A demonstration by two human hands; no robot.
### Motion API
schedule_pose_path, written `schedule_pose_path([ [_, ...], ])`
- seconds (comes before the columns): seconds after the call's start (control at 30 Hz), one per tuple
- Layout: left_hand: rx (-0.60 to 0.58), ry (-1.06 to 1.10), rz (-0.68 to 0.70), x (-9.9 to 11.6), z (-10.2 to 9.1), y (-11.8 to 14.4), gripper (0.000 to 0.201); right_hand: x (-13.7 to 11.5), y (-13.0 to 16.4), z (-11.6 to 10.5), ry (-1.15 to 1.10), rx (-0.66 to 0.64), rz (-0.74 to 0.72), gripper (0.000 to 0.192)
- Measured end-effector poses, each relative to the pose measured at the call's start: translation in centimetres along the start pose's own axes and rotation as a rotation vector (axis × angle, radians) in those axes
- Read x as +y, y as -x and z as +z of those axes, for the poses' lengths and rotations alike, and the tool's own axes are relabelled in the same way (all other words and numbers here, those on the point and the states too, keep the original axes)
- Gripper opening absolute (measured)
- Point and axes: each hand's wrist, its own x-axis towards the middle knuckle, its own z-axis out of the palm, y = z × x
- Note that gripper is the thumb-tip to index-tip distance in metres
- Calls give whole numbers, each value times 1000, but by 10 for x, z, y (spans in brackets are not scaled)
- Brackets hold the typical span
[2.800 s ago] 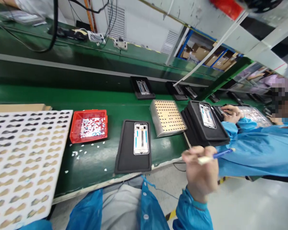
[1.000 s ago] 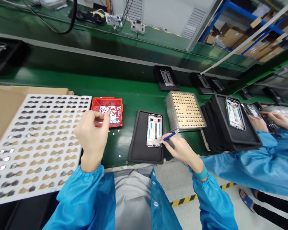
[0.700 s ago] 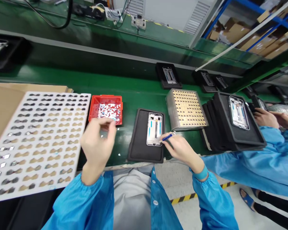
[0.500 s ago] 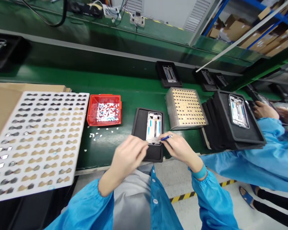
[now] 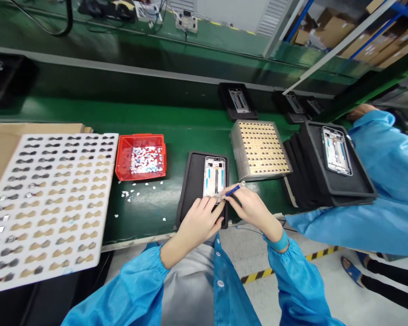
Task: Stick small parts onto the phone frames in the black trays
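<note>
Two hands meet at near end of phone frame (image 5: 214,176), lying in black tray (image 5: 193,181) on green worktop (image 5: 146,120). Left hand (image 5: 200,219) fingers rest on frame's near edge, loosely curled. Right hand (image 5: 250,206) pinches blue pen tool (image 5: 231,190), tip on frame. Red bin (image 5: 141,156) left of tray.

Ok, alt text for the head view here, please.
Both hands meet over a phone frame on a black tray: the left hand rests at its near end, the right hand holds a blue pen-like tool to it. A red bin sits left.
</note>
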Motion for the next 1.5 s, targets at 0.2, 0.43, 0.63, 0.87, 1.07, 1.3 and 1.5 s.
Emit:
schedule_pose_path([
  [0.2, 14, 101, -67, 2, 2, 5, 44, -5, 7, 22, -94, 340, 194, 20],
  [0.43, 20, 170, -119, -1, -1, 4, 48, -10, 11, 27, -150, 369, 252, 17],
  [0.63, 59, 40, -177, 21, 0, 5, 46, -12, 11, 30, -117, 365, 279, 19],
  [0.87, 96, -46, -365, 53, 13, -2, 48, -15, 7, 28, -95, 400, 262, 17],
  [1.07, 121, 124, -261, 40, -6, 6, 51, -58, -16, -12, -47, 325, 149, 8],
  [1.3, 453, 42, -557, -34, -92, 97, 35, -135, -99, -4, -258, 34, -139, 7],
  [1.5, 458, -294, -974, -122, -116, 166, 47, -140, -232, 80, 25, -97, -135, 9],
])
